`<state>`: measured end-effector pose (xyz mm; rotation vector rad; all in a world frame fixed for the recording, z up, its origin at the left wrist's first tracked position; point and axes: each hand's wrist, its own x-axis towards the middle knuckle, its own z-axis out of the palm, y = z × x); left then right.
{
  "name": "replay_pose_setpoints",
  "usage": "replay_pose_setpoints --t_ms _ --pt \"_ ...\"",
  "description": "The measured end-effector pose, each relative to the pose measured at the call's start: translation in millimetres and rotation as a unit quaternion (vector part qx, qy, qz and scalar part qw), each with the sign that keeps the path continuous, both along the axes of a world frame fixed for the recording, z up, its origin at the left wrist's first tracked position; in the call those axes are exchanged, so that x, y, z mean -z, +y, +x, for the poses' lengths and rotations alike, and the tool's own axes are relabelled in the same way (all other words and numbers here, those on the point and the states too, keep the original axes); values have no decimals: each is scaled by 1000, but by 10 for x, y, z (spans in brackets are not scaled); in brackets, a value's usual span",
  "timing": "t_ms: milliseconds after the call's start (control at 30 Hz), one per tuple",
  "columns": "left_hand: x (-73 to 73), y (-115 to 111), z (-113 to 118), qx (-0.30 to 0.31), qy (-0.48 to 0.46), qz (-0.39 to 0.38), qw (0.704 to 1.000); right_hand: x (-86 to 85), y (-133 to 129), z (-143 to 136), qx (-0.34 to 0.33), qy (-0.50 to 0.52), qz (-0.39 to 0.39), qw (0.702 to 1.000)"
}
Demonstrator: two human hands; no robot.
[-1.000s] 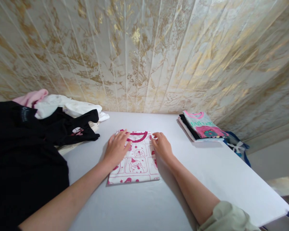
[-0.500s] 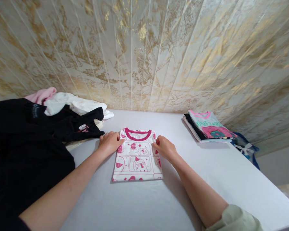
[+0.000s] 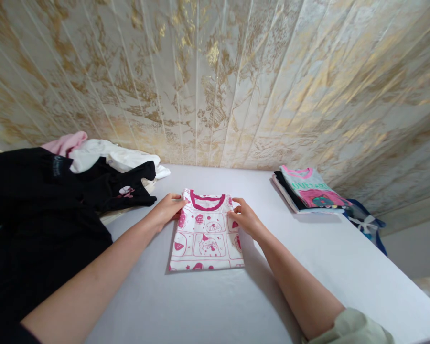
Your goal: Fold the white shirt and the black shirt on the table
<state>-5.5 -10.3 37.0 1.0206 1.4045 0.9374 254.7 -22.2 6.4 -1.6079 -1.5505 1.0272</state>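
A folded white shirt [image 3: 208, 239] with pink drawings and a dark pink collar lies on the white table [image 3: 200, 306], collar toward the wall. My left hand [image 3: 169, 210] grips its upper left edge, thumb on top and fingers at the side and beneath. At the upper right edge my right hand [image 3: 244, 217] pinches the cloth between thumb and fingers. The shirt's top edge looks slightly raised, while its lower edge rests on the table.
A loose heap of black clothes [image 3: 39, 229], with white [image 3: 118, 155] and pink garments [image 3: 66, 143] behind, covers the left side. At the back right stands a stack of folded clothes [image 3: 308, 188], beside a blue bag [image 3: 370, 222]. A gold-patterned curtain [image 3: 215, 86] hangs behind.
My hands have closed round the shirt's upper side edges, with the left fingers now partly under it. The collar edge has lifted slightly.
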Motion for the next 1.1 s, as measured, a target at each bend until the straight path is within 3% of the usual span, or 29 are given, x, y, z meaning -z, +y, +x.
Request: replay_pose_setpoints --t_ms 133,267,500,667,800,967,1100 --pt "-8 6 -11 39 -52 -17 998 46 49 47 18 -20 33 999" --pt "29 -21 7 39 -10 14 999 -3 49 68 21 -28 41 999" --pt "-34 -88 0 184 35 -33 982 -175 -43 113 -83 -25 -28 996" --pt "-17 -163 124 155 -35 -5 987 -244 -75 44 -52 -119 78 988" --pt "7 -238 307 95 -85 13 992 -387 -190 -153 -87 -146 157 973" --pt "-49 -370 510 87 -95 30 991 -586 -467 -427 -115 -211 151 959" --pt "-73 -435 597 104 -114 52 987 -619 -579 -499 -100 -277 154 943"
